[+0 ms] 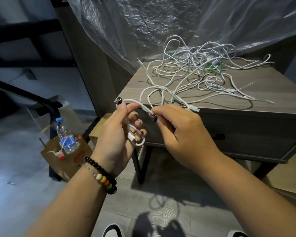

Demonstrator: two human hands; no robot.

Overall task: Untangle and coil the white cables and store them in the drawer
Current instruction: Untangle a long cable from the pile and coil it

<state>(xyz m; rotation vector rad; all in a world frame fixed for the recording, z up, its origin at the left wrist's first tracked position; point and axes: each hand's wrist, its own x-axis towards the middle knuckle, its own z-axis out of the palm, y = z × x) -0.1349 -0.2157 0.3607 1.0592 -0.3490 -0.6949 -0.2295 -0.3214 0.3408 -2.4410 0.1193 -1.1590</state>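
This looked like a room in a home, perhaps a bedroom. A grey wood-grain bedside stand (246, 93) with a drawer (246, 130) served as the worktop, clear plastic sheeting (152, 23) hung behind it, and on the grey plank floor (15, 202) stood a paper bag (67, 156) holding a water bottle (65, 135).

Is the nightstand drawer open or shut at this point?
Shut. The drawer front sits flush under the nightstand top, with no gap showing, and its dark handle is untouched.
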